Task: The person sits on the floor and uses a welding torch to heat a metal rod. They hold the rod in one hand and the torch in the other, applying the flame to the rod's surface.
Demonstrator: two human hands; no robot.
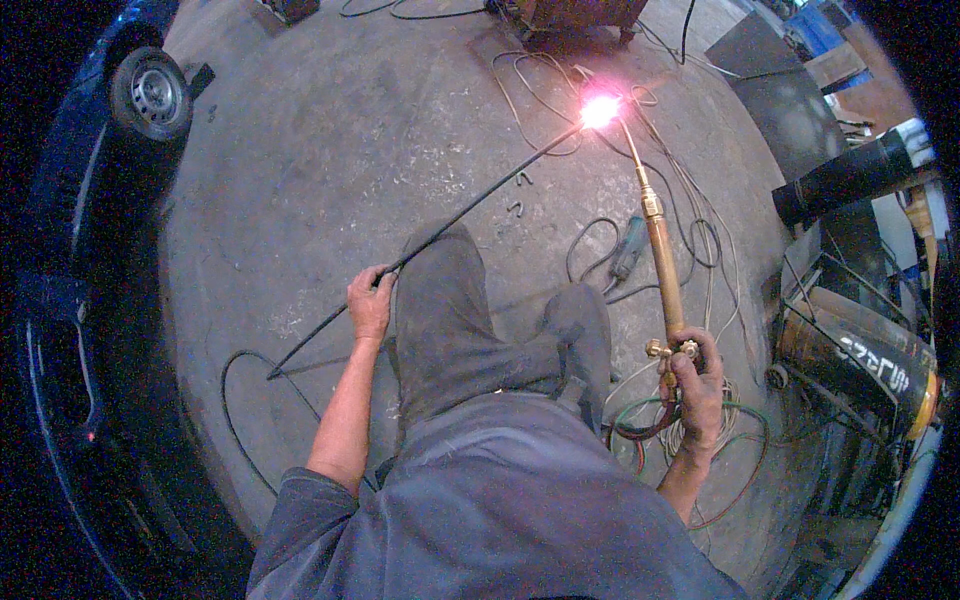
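Note:
My left hand (370, 305) pinches a long, thin dark metal rod (480, 198) between thumb and fingers. The rod slants from low left by my knee up to the far right. Wrapped around the valve end of a brass gas torch (660, 250) is my right hand (697, 390), its thumb near the small valve knobs (688, 349). The torch's slim nozzle points away from me at the rod's far end. A blinding white-pink glow (600, 110) sits there and hides both the rod's end and the torch tip. Red and green hoses (640, 432) hang below the torch handle.
Cables (700, 190) loop over the concrete floor on the right, beside a teal and grey hand power tool (628, 248). Small bent metal pieces (515, 210) lie ahead. A dark car (75, 200) stands left; a black pipe (830, 185) and a rusty cylinder (840, 345) are right.

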